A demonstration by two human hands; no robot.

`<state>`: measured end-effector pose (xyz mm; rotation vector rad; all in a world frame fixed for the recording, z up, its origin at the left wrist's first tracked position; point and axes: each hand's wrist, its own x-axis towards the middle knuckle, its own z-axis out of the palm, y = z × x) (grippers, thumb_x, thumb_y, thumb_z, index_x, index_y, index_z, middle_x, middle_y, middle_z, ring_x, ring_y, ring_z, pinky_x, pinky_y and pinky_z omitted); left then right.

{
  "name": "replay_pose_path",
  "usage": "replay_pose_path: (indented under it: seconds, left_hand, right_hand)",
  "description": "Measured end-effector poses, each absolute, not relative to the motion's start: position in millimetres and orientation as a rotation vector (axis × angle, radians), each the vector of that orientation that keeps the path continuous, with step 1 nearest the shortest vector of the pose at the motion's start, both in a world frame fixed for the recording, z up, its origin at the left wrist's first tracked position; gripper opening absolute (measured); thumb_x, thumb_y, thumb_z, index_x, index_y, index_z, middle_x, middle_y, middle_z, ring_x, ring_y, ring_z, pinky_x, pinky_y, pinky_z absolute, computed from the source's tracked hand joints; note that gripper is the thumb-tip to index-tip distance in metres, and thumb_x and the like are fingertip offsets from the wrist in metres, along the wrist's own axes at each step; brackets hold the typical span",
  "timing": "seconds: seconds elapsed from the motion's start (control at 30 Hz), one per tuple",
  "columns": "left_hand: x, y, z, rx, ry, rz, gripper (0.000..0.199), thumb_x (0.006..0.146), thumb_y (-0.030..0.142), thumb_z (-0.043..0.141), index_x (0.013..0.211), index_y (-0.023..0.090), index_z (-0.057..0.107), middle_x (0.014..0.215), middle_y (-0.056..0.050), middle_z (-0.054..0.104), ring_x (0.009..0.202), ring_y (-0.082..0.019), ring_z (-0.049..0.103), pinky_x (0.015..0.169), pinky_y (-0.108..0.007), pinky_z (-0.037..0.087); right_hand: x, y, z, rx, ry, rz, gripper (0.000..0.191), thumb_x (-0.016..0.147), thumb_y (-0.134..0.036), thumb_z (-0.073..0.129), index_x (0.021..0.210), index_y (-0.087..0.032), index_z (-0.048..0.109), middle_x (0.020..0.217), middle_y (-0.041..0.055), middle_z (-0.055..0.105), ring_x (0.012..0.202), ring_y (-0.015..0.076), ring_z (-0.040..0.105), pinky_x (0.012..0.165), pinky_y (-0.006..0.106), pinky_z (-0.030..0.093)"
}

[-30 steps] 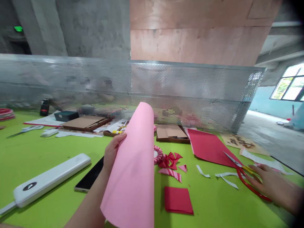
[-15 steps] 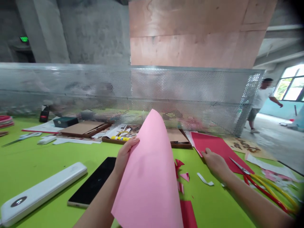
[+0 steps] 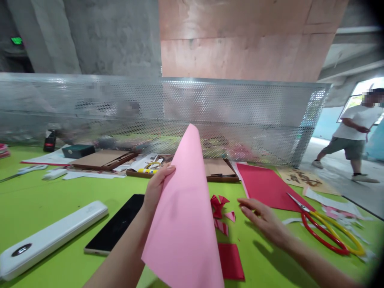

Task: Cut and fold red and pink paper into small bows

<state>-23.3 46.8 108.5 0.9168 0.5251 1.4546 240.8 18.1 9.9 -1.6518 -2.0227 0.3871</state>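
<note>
The left hand (image 3: 157, 186) is gripping the pink sheet (image 3: 183, 224) by its left edge, thumb lying on the face of the paper. The sheet is rising above the near middle of the green table (image 3: 36, 212), curving over along its right side, and its narrow far end is pointing towards the perforated metal screen (image 3: 240, 108). The right hand (image 3: 267, 220) is hovering over the table to the right of the sheet — its fingers are bending loosely, leaving only a narrow gap to the thumb, and its shadow is falling on the green below.

Between sheet and right hand, red scraps (image 3: 218, 206) are lying with a small pink triangle (image 3: 230, 216) and a striped strip (image 3: 221, 226); nearer, a red square (image 3: 231, 262) is showing partly from behind the pink sheet. Just beyond the right hand, a large red sheet (image 3: 267, 186) is lying flat, and scissors with red and yellow handles (image 3: 327, 228) are resting with their tips over it.

On the left, a dark phone (image 3: 118, 224) is lying beside the left forearm, with a long white device (image 3: 57, 240) further left. A yellow tube (image 3: 147, 171) is resting in a far tray (image 3: 129, 173). At far right, a person (image 3: 355, 124) is striding across the grey floor.
</note>
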Motion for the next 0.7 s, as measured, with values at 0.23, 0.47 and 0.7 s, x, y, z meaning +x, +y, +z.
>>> replay_pose_path:
  seconds: [0.23, 0.47, 0.7]
  left_hand:
    - [3.3, 41.1, 129.4, 1.007, 0.468, 1.442, 0.005, 0.062, 0.015, 0.052, 0.059, 0.017, 0.056, 0.051, 0.005, 0.052, 0.046, -0.009, 0.051, 0.047, -0.019, 0.041]
    - [-6.9, 40.1, 110.5, 0.965, 0.617, 1.338, 0.015, 0.060, 0.017, 0.055, 0.073, 0.016, 0.061, 0.062, 0.000, 0.065, 0.055, -0.017, 0.061, 0.051, -0.025, 0.047]
    - [-11.5, 45.7, 80.5, 1.000, 0.867, 1.060, 0.019, 0.064, 0.024, 0.066, 0.080, 0.014, 0.065, 0.067, -0.008, 0.069, 0.055, -0.019, 0.064, 0.052, -0.027, 0.049]
  right_hand:
    - [181.0, -19.9, 19.8, -0.737, -0.943, 1.855, 0.048, 0.083, -0.052, 0.030, 0.105, -0.017, 0.057, 0.104, 0.0093, 0.063, 0.096, 0.0220, 0.056, 0.087, 0.038, 0.038]
    - [204.8, -5.7, 39.4, -0.760, -0.934, 1.477, 0.028, 0.072, -0.026, 0.061, 0.100, -0.024, 0.057, 0.096, 0.0027, 0.066, 0.080, 0.0183, 0.061, 0.072, 0.032, 0.047]
    - [228.0, 25.6, 43.8, -0.988, -1.321, 0.987, 0.024, 0.074, -0.038, 0.057, 0.092, -0.022, 0.058, 0.081, 0.0021, 0.065, 0.073, 0.0188, 0.058, 0.065, 0.032, 0.047]
